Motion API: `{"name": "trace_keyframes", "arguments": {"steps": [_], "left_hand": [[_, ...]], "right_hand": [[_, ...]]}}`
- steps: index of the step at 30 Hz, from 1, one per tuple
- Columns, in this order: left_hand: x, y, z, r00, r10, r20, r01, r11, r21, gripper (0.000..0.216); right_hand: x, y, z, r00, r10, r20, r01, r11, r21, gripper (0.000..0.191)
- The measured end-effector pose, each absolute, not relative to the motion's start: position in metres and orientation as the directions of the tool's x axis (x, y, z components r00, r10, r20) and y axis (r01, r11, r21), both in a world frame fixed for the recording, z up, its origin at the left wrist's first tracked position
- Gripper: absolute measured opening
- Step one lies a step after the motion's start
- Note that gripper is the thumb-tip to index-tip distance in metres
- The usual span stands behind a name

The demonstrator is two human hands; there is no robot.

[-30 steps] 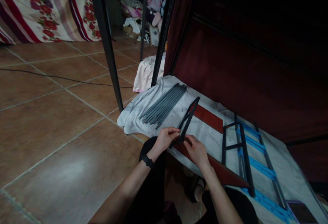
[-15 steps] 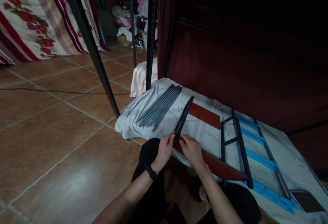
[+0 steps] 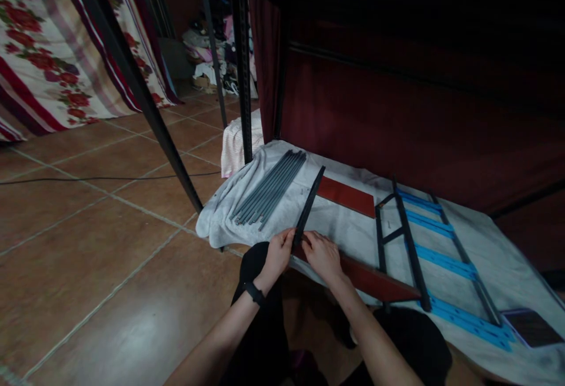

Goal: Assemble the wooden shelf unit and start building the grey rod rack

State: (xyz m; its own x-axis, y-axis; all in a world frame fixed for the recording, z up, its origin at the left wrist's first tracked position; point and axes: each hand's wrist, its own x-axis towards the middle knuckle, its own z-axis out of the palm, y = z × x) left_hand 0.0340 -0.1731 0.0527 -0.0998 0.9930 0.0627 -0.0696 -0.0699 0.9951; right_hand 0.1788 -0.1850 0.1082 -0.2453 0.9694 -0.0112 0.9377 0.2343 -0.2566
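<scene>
A dark metal bar (image 3: 309, 205) lies across a white cloth (image 3: 220, 221), its near end meeting a red-brown rail (image 3: 375, 280). My left hand (image 3: 278, 253) grips the bar's near end from the left. My right hand (image 3: 322, 255) presses on the joint of bar and rail from the right. A second red-brown rail (image 3: 346, 196) lies at the bar's far end. To the right the rails join a black frame (image 3: 408, 245) with blue strips (image 3: 441, 259).
A bundle of grey rods (image 3: 269, 193) lies on the cloth to the left. Black slotted uprights (image 3: 241, 56) stand behind, a slanted post (image 3: 145, 109) at left. A dark red panel (image 3: 397, 115) rises behind. A phone (image 3: 532, 328) lies at right. A cable (image 3: 106, 178) crosses the tiled floor.
The dark bar, first folded open in a V, has closed into one straight bar. Both hands stayed at its near end. The view swung right.
</scene>
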Motion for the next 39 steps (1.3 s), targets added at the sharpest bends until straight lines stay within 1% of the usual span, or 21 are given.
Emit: {"name": "trace_keyframes", "arguments": {"steps": [4, 7, 9, 13, 16, 19, 22, 28, 30, 33, 37, 39], "left_hand": [[0.036, -0.174, 0.053, -0.144, 0.988, 0.052, -0.114, -0.069, 0.991, 0.028], [0.036, -0.172, 0.052, -0.165, 0.986, -0.025, -0.207, -0.010, 0.978, 0.034], [0.037, -0.170, 0.052, -0.165, 0.984, -0.062, -0.272, 0.015, 0.962, 0.033], [0.033, -0.167, 0.059, -0.162, 0.986, -0.040, -0.284, -0.008, 0.959, 0.027], [0.026, -0.169, 0.066, -0.153, 0.987, -0.053, -0.307, 0.004, 0.952, 0.036], [0.022, -0.172, 0.071, -0.100, 0.988, -0.116, -0.356, 0.073, 0.932, 0.048], [0.026, -0.170, 0.071, -0.090, 0.984, -0.155, -0.351, 0.114, 0.929, 0.045], [0.032, -0.163, 0.069, -0.161, 0.980, -0.116, -0.317, 0.060, 0.947, 0.031], [0.028, -0.164, 0.072, -0.114, 0.987, -0.117, -0.346, 0.070, 0.936, 0.035], [0.025, -0.166, 0.076, -0.070, 0.988, -0.141, -0.404, 0.101, 0.909, 0.049], [0.028, -0.163, 0.073, -0.161, 0.971, -0.179, -0.323, 0.119, 0.939, 0.047], [0.028, -0.162, 0.071, -0.146, 0.974, -0.174, -0.278, 0.128, 0.952, 0.048]], "right_hand": [[0.179, -0.185, 0.110, -0.240, 0.970, -0.027, 0.942, 0.226, -0.248, 0.029], [0.179, -0.185, 0.112, -0.239, 0.970, -0.040, 0.942, 0.222, -0.251, 0.029], [0.179, -0.184, 0.113, -0.243, 0.969, -0.039, 0.939, 0.225, -0.261, 0.030], [0.178, -0.183, 0.115, -0.237, 0.970, -0.047, 0.937, 0.215, -0.273, 0.030], [0.178, -0.184, 0.116, -0.230, 0.972, -0.056, 0.940, 0.207, -0.273, 0.028], [0.178, -0.185, 0.117, -0.236, 0.970, -0.056, 0.938, 0.213, -0.273, 0.027], [0.178, -0.185, 0.118, -0.237, 0.970, -0.060, 0.938, 0.212, -0.274, 0.026], [0.180, -0.185, 0.118, -0.249, 0.967, -0.052, 0.936, 0.226, -0.271, 0.027], [0.180, -0.185, 0.118, -0.251, 0.967, -0.051, 0.935, 0.229, -0.270, 0.027], [0.180, -0.185, 0.118, -0.238, 0.969, -0.058, 0.939, 0.215, -0.267, 0.028], [0.180, -0.185, 0.119, -0.248, 0.967, -0.059, 0.935, 0.223, -0.275, 0.028], [0.180, -0.184, 0.118, -0.256, 0.965, -0.055, 0.931, 0.231, -0.282, 0.028]]}}
